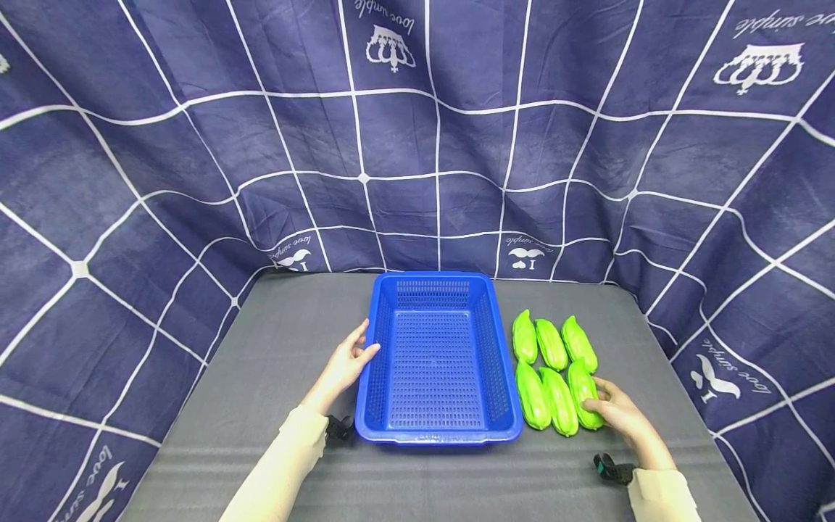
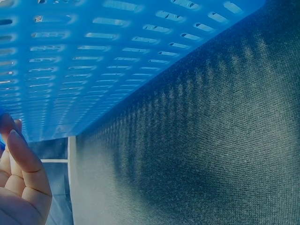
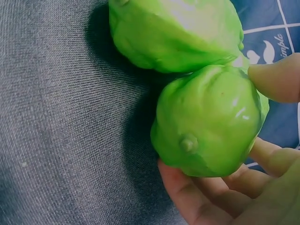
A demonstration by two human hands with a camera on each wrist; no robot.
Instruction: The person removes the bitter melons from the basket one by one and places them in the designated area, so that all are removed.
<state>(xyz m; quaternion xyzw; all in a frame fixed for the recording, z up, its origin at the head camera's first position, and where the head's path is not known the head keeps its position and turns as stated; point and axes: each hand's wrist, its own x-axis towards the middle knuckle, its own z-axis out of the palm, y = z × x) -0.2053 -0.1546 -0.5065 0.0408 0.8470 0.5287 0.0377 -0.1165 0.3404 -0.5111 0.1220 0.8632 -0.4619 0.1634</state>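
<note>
My left hand [image 1: 346, 360] is at the left rim of a blue plastic basket [image 1: 435, 436], pinching it between thumb and fingers. In the left wrist view the slotted side wall of the basket [image 2: 112, 51] fills the upper part, and the left hand [image 2: 21, 178] shows at the lower left. My right hand [image 1: 618, 409] grips the nearest right green bitter melon [image 1: 583, 391], thumb on one side and fingers round the other. That bitter melon [image 3: 211, 122] shows its stubby end in the right wrist view, touching or very close to a neighbouring one [image 3: 173, 35].
More bitter melons lie right of the basket: two in the near row [image 1: 533, 395] and three in the far row [image 1: 551, 344]. All rest on a grey cloth-covered table [image 1: 300, 312]. A navy curtain [image 1: 457, 145] with white lines hangs behind and at the sides.
</note>
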